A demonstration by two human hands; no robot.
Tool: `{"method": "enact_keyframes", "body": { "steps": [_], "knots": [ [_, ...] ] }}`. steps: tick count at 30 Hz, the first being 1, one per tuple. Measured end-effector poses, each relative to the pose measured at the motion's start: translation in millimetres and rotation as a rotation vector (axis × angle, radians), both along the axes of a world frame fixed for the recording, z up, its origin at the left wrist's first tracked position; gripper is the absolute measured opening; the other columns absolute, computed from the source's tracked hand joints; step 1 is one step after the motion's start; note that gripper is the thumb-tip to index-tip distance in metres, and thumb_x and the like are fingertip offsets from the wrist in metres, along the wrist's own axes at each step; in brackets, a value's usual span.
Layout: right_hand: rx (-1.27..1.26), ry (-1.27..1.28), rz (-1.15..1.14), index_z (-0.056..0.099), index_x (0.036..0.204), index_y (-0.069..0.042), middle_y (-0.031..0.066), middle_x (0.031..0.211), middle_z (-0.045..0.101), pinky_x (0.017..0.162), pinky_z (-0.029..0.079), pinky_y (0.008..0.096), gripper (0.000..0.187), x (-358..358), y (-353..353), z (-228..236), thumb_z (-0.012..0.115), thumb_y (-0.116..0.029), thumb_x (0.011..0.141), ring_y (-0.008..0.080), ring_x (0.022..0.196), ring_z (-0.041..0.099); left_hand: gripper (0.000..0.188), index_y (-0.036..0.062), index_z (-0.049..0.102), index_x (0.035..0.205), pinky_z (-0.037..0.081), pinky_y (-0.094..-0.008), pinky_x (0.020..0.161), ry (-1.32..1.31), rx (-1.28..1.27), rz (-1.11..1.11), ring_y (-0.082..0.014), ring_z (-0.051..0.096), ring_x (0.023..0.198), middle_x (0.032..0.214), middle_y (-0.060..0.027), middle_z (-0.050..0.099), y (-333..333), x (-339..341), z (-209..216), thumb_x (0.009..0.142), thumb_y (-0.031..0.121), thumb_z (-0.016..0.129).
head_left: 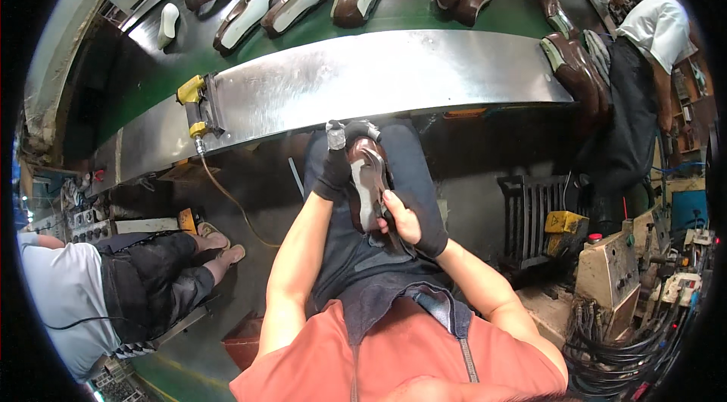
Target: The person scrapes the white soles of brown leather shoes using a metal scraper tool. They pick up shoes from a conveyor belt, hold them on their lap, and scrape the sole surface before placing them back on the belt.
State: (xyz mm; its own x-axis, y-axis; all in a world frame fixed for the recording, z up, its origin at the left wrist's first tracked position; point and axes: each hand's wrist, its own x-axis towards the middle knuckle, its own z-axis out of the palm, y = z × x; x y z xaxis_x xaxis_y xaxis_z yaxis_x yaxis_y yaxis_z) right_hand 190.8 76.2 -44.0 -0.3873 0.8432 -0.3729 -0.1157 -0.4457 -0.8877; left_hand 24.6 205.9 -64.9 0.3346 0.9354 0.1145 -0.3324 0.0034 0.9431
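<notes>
A dark brown shoe upper (pixel 361 209) with a pale sole side rests over my lap, one end pointing away from me. My left hand (pixel 334 167), in a dark glove with wrapped fingertips, is closed round its far left side. In my right hand (pixel 413 224), also partly gloved, are the handles of dark metal pincers (pixel 371 172). Their head lies against the shoe's upper face, and my thumb presses along the handle. Whether the jaws grip the shoe's edge cannot be made out.
A metal ledge (pixel 394 68) runs ahead of my knees, with a yellow air stapler (pixel 198 108) and its hose on the left. Beyond it, several brown shoes (pixel 303 2) lie on a green belt. People work at left (pixel 76 288) and right (pixel 655 31). A control box (pixel 608 269) stands right.
</notes>
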Motion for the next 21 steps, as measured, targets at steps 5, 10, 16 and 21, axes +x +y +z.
{"method": "enact_keyframes", "body": {
  "steps": [5,10,16,21],
  "knots": [
    [0.605,-0.484,-0.091,0.061,0.093,-0.003,0.0131,0.074,0.060,0.063,0.044,0.0345,0.036,-6.9,-26.9,2.0,0.038,-0.028,0.106,0.0218,0.065,0.054,0.074,-0.0013,0.069,0.099,0.044,-0.0396,0.101,0.106,0.134,0.044,-0.0253,0.061,0.111,0.110,-0.0127,0.068,-28.7,-1.8,33.9,0.100,0.061,0.030],
    [0.884,-0.617,0.303,0.060,0.108,0.000,0.0251,0.109,0.060,0.081,0.050,0.0462,0.031,27.6,-73.3,-1.9,0.049,-0.026,0.096,0.0387,0.097,0.062,0.071,0.0005,0.059,0.120,0.032,-0.0442,0.114,0.118,0.162,0.130,-0.0312,0.051,0.127,0.125,-0.0168,0.061,-94.5,-9.1,3.0,0.094,0.063,0.038],
    [0.791,-0.621,0.356,0.058,0.093,0.000,0.0220,0.095,0.061,0.069,0.050,0.0441,0.032,49.4,-68.8,35.6,0.062,-0.031,0.090,0.0381,0.078,0.061,0.073,0.0032,0.054,0.132,0.042,-0.0396,0.106,-0.283,-0.659,-0.022,-0.0260,0.055,0.119,0.127,-0.0144,0.059,-116.9,-13.9,-34.3,0.098,0.064,0.032],
    [-0.081,-0.485,0.094,0.060,0.088,-0.004,0.0081,0.067,0.059,0.055,0.045,0.0319,0.050,25.9,10.4,83.0,0.044,-0.049,0.102,0.0164,0.059,0.056,0.049,0.0029,0.056,0.120,0.048,-0.0381,0.094,0.160,-0.452,0.255,-0.0229,0.057,0.113,0.120,-0.0163,0.060,-102.1,-2.0,-1.1,0.105,0.045,0.037]
  ]
}}
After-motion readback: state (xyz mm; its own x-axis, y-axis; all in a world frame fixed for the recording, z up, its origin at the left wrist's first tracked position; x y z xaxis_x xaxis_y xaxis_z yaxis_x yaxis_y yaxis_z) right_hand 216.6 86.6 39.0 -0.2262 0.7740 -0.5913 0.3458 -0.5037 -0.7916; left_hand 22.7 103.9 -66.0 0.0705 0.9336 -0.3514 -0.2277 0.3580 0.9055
